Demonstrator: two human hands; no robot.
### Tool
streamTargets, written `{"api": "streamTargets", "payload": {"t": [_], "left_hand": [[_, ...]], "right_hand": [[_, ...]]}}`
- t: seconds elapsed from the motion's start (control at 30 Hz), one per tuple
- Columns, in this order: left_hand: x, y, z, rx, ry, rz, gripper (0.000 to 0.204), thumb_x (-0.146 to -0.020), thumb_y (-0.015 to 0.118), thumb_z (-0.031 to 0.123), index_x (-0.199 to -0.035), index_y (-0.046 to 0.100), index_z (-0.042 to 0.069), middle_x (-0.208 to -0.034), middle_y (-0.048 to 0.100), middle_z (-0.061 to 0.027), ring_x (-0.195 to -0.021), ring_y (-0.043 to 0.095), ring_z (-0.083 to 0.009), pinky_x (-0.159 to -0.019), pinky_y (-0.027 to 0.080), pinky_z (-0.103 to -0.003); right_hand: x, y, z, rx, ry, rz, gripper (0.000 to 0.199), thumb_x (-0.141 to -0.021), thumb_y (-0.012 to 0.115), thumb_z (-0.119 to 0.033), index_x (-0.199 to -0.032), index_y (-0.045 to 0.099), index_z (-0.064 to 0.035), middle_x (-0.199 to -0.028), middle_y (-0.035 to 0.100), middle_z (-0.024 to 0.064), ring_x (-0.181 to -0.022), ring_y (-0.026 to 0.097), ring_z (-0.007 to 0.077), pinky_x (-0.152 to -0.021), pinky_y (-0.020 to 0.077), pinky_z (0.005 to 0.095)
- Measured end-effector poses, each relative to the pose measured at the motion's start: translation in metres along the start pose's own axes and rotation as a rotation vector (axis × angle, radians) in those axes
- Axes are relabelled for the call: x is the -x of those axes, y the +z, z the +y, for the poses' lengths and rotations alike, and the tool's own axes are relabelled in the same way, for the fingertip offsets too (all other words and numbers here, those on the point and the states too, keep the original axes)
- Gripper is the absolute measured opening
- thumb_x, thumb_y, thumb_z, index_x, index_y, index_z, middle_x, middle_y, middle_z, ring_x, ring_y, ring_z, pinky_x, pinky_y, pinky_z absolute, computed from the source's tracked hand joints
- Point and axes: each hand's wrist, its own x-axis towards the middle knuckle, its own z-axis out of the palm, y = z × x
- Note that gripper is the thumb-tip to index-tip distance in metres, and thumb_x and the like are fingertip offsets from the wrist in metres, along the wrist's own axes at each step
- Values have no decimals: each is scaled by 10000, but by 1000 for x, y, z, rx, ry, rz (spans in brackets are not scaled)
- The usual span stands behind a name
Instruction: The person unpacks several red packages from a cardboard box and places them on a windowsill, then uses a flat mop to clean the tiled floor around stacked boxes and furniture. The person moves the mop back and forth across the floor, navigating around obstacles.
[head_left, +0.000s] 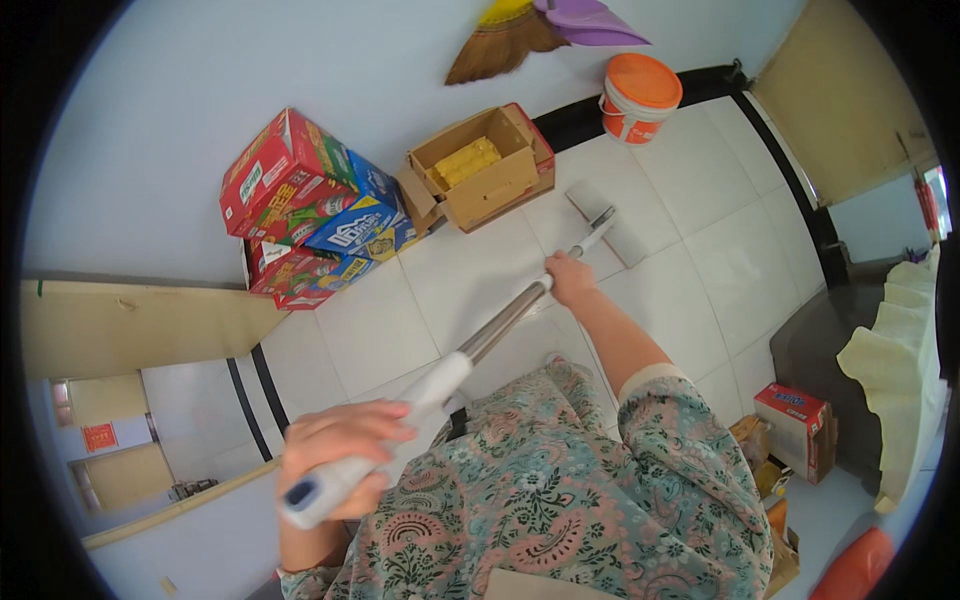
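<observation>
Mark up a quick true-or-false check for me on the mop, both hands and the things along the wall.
1. The right hand grips the pole of the mop. True.
2. Only one hand is on the mop. False: the left hand is on its white handle.
3. The bucket has an orange lid. True.
4. The mop is lifted clear of the floor. False: its flat grey head rests on the tiles.
5. The open carton has something yellow inside. True.
6. Nothing stands left of the open carton. False: stacked red and blue packages stand there.
</observation>
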Motion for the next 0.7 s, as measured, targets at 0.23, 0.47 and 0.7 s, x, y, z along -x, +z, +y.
{"api": "streamTargets", "payload": {"t": [0.23,0.47,0.7], "left_hand": [[87,-56,-37,13,-101,104,176,-672,667,154,-722,577,12,-763,648,-135,-788,661,-290,-769,534,-390],[234,-193,-16,14,-162,134,274,-674,719,223,-756,555,20,-768,613,-127,-782,632,-272,-779,524,-407],[340,-330,24,-152,-238,-25,205,-641,691,272,-633,563,112,-664,642,-48,-661,641,-217,-662,521,-325]], "right_hand": [[-11,54,-76,153,17,-297,128,-761,569,-110,-879,612,-131,-954,613,71,-890,610,275,-737,495,385],[49,141,-259,118,-218,-480,127,-771,564,-138,-861,634,-81,-949,637,122,-896,621,282,-742,503,385],[118,210,-435,-145,-382,-612,128,-707,639,-168,-812,599,-107,-871,620,99,-863,597,295,-735,473,402]]}}
